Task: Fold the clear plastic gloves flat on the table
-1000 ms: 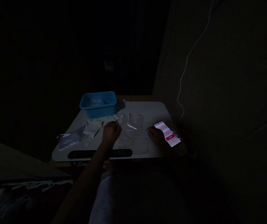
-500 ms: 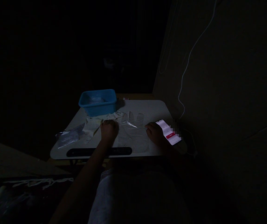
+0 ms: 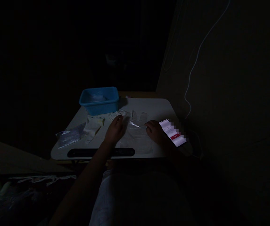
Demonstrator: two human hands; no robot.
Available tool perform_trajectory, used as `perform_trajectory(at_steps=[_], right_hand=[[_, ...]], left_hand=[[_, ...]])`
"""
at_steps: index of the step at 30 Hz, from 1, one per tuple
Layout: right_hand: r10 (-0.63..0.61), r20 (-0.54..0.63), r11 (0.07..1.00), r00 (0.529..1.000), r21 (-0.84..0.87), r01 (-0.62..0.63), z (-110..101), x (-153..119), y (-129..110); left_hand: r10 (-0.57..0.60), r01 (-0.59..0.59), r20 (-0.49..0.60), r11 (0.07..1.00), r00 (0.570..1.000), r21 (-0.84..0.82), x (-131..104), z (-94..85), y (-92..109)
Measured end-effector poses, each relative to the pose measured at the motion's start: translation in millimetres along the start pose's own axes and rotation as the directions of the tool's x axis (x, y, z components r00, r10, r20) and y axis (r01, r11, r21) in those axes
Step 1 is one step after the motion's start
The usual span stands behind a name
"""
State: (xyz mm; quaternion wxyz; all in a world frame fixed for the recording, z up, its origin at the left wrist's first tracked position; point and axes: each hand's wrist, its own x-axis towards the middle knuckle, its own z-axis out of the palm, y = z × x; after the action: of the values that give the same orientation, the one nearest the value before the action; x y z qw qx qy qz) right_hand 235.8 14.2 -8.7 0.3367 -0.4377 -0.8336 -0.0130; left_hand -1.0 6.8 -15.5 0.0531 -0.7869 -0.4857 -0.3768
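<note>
In the dark room, my white bench [image 3: 155, 105] carries a blue basin [image 3: 99, 109] at its far left corner and a lit phone [image 3: 174, 134] by its right edge. The clear glove [image 3: 137, 134] lies towards the near edge, between my left hand [image 3: 114, 130] and right hand [image 3: 155, 131]; whether either grips, I can't tell. My left fingers, bunched before, now reach forward.

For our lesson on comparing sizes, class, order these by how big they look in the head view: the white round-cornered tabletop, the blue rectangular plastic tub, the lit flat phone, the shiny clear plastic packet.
1. White tabletop
2. Blue tub
3. Phone and clear packet: too alike to rank.
</note>
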Motion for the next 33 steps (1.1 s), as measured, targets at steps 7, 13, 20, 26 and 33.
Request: perform_trajectory(at_steps=[7,13,20,26,33], right_hand=[[0.043,0.037,0.999,0.998,-0.003,-0.043,7,11,-7],[-0.048,0.111,0.999,0.993,0.001,0.049,29,37,-27],[-0.162,0.114,0.987,0.980,0.031,0.160,38,41,-27],[-0.176,0.158,0.984,0.972,0.037,0.172,36,39,-28],[-0.165,0.203,0.985,0.965,0.086,0.151,33,38,-31]], left_hand=[[0.003,0.002,0.089,0.998,0.996,-0.059,1,0.0,5],[-0.016,0.031,0.159,0.995,0.987,-0.091,1,-1.3,9],[-0.035,0.047,0.182,0.997,0.983,-0.059,3,-6.3,10],[-0.012,-0.023,0.314,0.994,0.949,0.109,10,-5.1,6],[-0.073,0.022,0.254,0.980,0.964,0.198,11,-3.7,6]])
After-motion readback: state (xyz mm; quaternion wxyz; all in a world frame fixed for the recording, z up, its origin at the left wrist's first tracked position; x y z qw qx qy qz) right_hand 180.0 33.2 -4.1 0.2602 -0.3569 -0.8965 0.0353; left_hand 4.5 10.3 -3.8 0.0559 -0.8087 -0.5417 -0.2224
